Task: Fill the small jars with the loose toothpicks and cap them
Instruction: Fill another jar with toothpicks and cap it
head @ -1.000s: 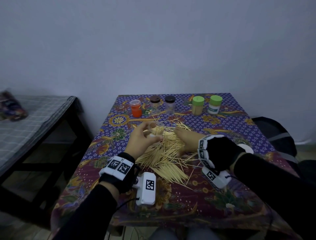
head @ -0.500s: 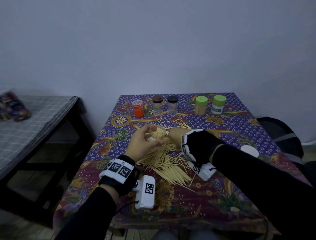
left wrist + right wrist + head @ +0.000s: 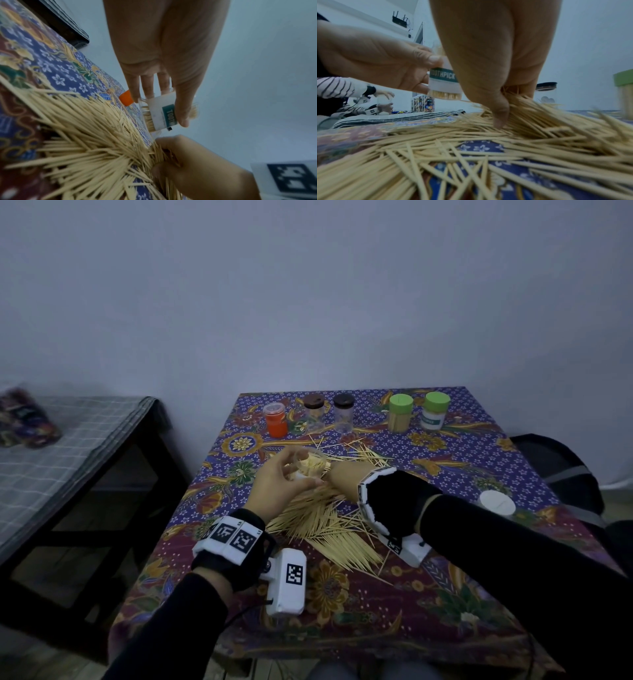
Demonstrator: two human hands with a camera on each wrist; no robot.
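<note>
My left hand holds a small clear jar just above the table, thumb and fingers round its white "TOOTHPICK" label. The jar is uncapped and partly filled with toothpicks. My right hand is down beside it on the loose toothpick pile. Its fingers curl round a bunch of toothpicks. A white cap lies on the cloth to the right.
Along the table's far edge stand an orange jar, two brown-lidded jars and two green-lidded jars. A dark bench is on the left. Another person's striped sleeve shows in the background.
My right hand has slid left across the pile to the jar and closed on a bunch of toothpicks. The left hand has kept the jar in about the same place.
</note>
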